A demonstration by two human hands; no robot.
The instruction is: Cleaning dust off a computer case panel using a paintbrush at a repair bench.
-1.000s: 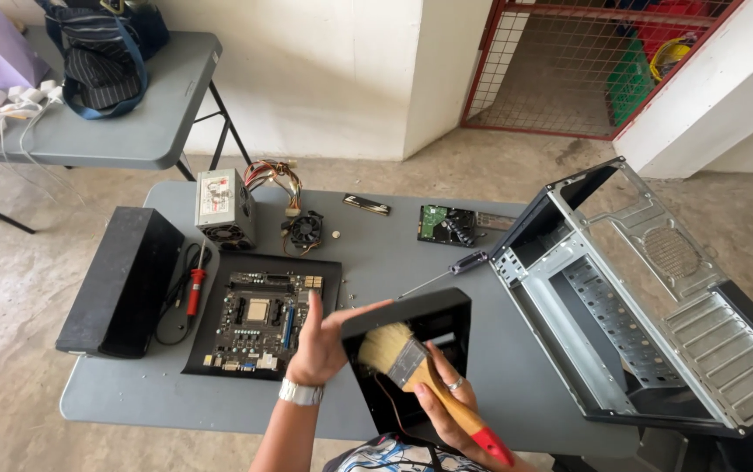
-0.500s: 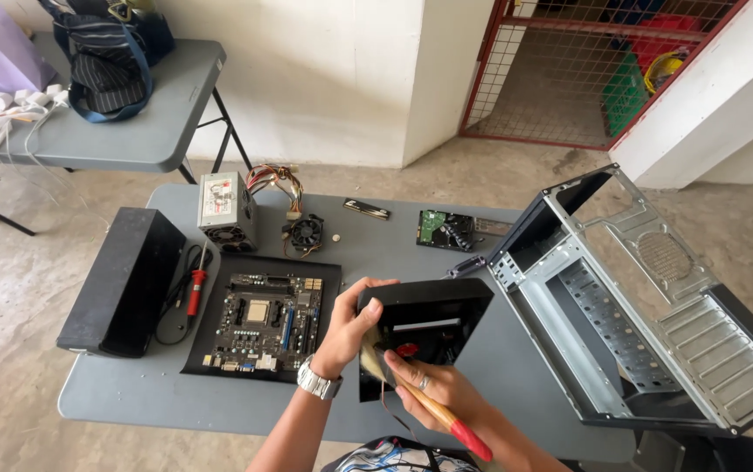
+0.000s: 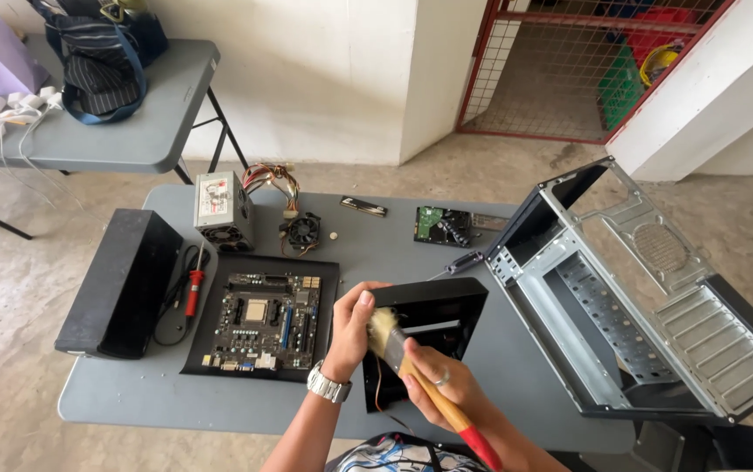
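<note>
My left hand [image 3: 352, 325] grips the black front panel [image 3: 425, 336] near the table's [image 3: 132, 402] front edge — my right hand [image 3: 436, 385] clasps the brush [image 3: 411, 367]. I judge a hard stroke could tip the panel onto the motherboard [image 3: 263, 322].

On the bench [image 3: 132, 398], the motherboard [image 3: 264, 319] lies on a mat [image 3: 324, 271] at the middle, with the side panel [image 3: 118, 280] to its left and a soldering iron [image 3: 193, 293] between them. Behind the mat stand the power supply [image 3: 223, 210] and a cooler fan [image 3: 304, 232], with the hard drive [image 3: 444, 225] further right. The front panel [image 3: 433, 328] lies just right of the mat, under both hands, and the open computer case [image 3: 639, 297] sits at the bench's right end.
</note>
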